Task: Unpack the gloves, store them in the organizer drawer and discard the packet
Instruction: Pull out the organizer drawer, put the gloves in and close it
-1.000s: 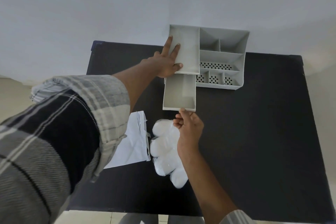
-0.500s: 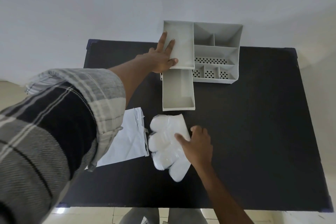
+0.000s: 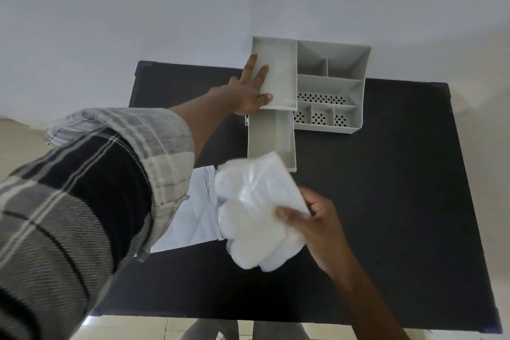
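A bundle of thin white plastic gloves (image 3: 256,210) is lifted off the black table, held at its right edge by my right hand (image 3: 314,218). Its top overlaps the front edge of the pulled-out grey drawer (image 3: 271,135). The drawer sticks out from the grey organizer (image 3: 331,83) at the table's far side and looks empty inside. My left hand (image 3: 245,91) lies flat with fingers spread on the organizer's left top panel. The flat white packet (image 3: 190,218) rests on the table left of the gloves, partly under my left sleeve.
The black table (image 3: 386,201) stands against a white wall. The organizer has several open compartments on its right, some with perforated floors. My checked left sleeve (image 3: 82,201) covers the table's front left. Tiled floor and my legs show below the front edge.
My right hand went from the drawer's front to the gloves, gripped them and lifted them up toward the drawer. My left hand stayed on the organizer.
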